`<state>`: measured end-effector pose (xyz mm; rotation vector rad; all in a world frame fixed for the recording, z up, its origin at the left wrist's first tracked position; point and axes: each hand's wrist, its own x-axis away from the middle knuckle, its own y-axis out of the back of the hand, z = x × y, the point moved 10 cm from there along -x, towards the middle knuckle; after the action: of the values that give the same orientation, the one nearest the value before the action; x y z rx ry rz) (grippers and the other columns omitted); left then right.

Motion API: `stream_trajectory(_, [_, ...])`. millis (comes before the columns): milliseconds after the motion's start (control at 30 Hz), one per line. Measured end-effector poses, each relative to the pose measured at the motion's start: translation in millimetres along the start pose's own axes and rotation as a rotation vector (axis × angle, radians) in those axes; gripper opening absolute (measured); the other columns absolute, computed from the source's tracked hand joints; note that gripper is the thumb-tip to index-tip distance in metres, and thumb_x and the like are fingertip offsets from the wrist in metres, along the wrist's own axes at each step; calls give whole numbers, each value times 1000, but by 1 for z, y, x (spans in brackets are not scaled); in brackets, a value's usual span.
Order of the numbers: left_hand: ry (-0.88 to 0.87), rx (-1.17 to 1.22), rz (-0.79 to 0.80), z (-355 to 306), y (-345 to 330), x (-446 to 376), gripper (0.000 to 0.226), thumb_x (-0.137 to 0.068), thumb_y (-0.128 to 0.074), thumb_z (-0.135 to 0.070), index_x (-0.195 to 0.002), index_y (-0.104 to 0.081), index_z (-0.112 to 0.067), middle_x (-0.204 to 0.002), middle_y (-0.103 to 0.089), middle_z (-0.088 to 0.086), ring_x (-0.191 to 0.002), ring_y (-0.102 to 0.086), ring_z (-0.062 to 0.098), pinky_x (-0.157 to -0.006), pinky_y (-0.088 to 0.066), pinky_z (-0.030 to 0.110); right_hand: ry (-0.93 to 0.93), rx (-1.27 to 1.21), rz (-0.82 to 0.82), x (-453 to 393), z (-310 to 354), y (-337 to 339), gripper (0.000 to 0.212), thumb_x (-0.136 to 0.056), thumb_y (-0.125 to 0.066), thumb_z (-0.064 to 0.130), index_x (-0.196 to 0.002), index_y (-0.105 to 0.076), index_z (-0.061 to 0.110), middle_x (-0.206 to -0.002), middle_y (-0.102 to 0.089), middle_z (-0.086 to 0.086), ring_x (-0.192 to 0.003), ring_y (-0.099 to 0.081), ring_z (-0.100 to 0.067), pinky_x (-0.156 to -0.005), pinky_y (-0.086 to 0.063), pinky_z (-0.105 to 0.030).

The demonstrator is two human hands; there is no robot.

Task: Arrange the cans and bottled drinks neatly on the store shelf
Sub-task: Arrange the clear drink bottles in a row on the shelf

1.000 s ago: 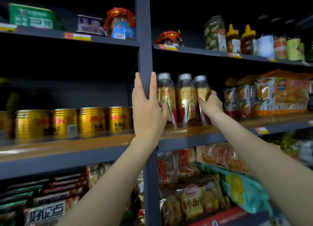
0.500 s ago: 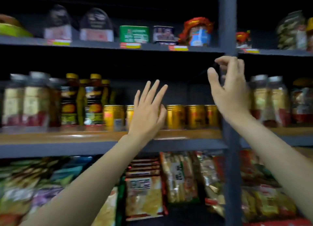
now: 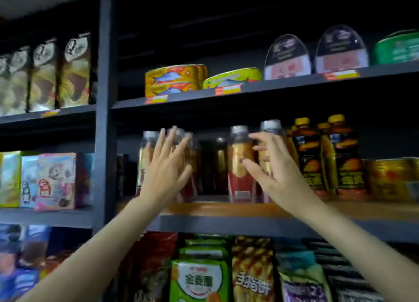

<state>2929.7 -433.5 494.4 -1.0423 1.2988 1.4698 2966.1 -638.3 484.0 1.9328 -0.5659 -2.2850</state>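
Here, nearest the viewer, the left hand (image 3: 164,172) is raised with fingers (image 3: 172,140) straight and spread, in front of the left cluster of silver-capped bottles (image 3: 240,163); contact cannot be told through the blur. Right of it, the right hand (image 3: 274,174) has fingers loosely curved and apart, thumb near the red-labelled bottle, clamped on nothing visible. Behind both hands the bottles stand upright on the wooden shelf (image 3: 226,208), split into two groups by a gap in which a dark bottle (image 3: 214,165) stands farther back. Right of these stand yellow-capped bottles (image 3: 337,156), then gold cans (image 3: 385,179). The step appears to be closing in on the bottles; next, each hand likely needs contact to draw the groups into one row.
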Motion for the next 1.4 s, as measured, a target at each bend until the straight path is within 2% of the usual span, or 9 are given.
stream_trajectory(133, [48, 95, 12, 45, -13, -5, 68, -83, -26, -47, -148, -26, -26, -157, -13, 2, -145, -2, 22, -114, -1, 48, -244, -252, 111, -25, -1, -62, 47, -93, -43, 45, -138, -28, 39, -137, -40, 14, -109, -47, 9, -90, -41, -12])
stream_trajectory(267, [30, 73, 29, 59, -42, 21, 64, -87, -30, -52, -148, -16, -37, -158, -8, -2, -145, 6, 20, -110, -1, 60, -370, -297, 47, -61, -17, -108, 50, -101, -34, 41, -148, -21, 35, -150, -33, 5, -127, -38, -4, -100, -28, -23])
stream_trajectory(400, [58, 42, 20, 62, -49, 23, 64, -88, -32, -52, -148, -16, -36, -157, -10, -3, -144, 3, 22, -105, -1, 65, -493, -136, -27, -100, -65, -144, 50, -103, -28, 40, -151, -17, 30, -158, -19, -5, -145, -17, -22, -112, -19, -33])
stream_trajectory(567, [80, 96, 16, 63, -50, 21, 65, -86, -29, -53, -147, -11, -44, -155, -7, -6, -143, 11, 17, -103, 4, 62, -704, 197, 106, -128, -141, -174, 55, -104, -29, 36, -153, -7, 25, -160, -7, -13, -147, -4, -33, -116, -10, -41])
stream_trajectory(700, [71, 92, -6, 63, -52, 20, 65, -84, -35, -52, -146, -20, -41, -153, -28, 1, -143, -1, 21, -101, -7, 64, -710, 369, 230, -130, -160, -184, 53, -104, -33, 29, -152, -15, 18, -159, -2, -13, -145, -3, -37, -116, -10, -41])
stream_trajectory(933, [47, 117, -28, 62, -49, 21, 66, -82, -36, -51, -146, -24, -40, -151, -34, 3, -143, -6, 25, -101, -15, 68, -717, 447, 210, -135, -168, -182, 74, -98, -50, 29, -153, -3, 15, -159, 3, -10, -144, -2, -43, -118, -12, -47])
stream_trajectory(1167, [50, 165, -11, 60, -48, 23, 66, -82, -33, -52, -146, -22, -39, -151, -33, 5, -143, -2, 23, -103, -14, 67, -612, 573, 96, -137, -136, -165, 84, -89, -65, 18, -148, -6, 12, -153, 3, -24, -133, -28, -48, -102, -37, -45])
stream_trajectory(1300, [86, 217, 31, 62, -47, 25, 67, -81, -22, -58, -146, -15, -43, -156, -20, 1, -144, 12, 18, -109, -3, 63, -561, 577, 201, -129, -105, -164, 82, -90, -63, 9, -151, -8, 18, -152, -15, -24, -128, -42, -41, -95, -44, -41])
stream_trajectory(1400, [101, 193, 99, 62, -50, 25, 71, -78, -15, -60, -147, -8, -44, -159, -10, -1, -143, 18, 18, -110, 1, 60, -508, 568, 180, -112, -74, -145, 71, -83, -72, 16, -142, -33, 16, -141, -35, -17, -123, -47, -35, -88, -45, -36])
